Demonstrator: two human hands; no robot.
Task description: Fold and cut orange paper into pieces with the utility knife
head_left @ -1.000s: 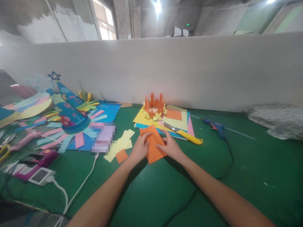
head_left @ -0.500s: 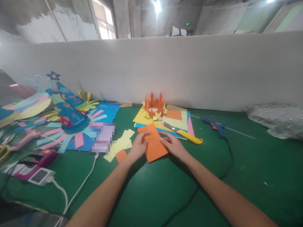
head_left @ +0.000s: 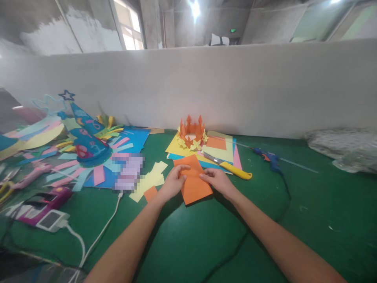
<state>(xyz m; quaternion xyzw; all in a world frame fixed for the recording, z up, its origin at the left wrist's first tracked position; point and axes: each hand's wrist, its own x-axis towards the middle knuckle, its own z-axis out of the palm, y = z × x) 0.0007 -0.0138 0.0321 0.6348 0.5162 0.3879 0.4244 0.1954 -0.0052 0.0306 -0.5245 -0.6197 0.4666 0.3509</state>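
Note:
A rectangular sheet of orange paper (head_left: 194, 186) is held between my hands above the green table. My left hand (head_left: 174, 181) grips its left edge, thumb and fingers closed on it. On the right edge, my right hand (head_left: 218, 181) pinches the paper between thumb and fingers. Just beyond it stands an orange paper crown (head_left: 192, 131) with yellow flowers round its base, on a stack of coloured paper (head_left: 172, 146). A yellow-handled utility knife (head_left: 235, 169) lies across the stack's near right edge. Pale yellow paper pieces (head_left: 149, 182) and a small orange piece (head_left: 150, 193) lie left of my left hand.
A blue glue gun (head_left: 267, 157) with a trailing cord rests at right, near a clear plastic bag (head_left: 355, 159). At left are blue cone hats (head_left: 90, 145), paper strips, a pink glue gun (head_left: 32, 175) and a purple power strip (head_left: 44, 206) with white cables. A white partition (head_left: 250, 90) closes the back.
The orange paper has shifted slightly to the right and turned a little, still between both hands. My right hand's fingers have bent in closer on its edge.

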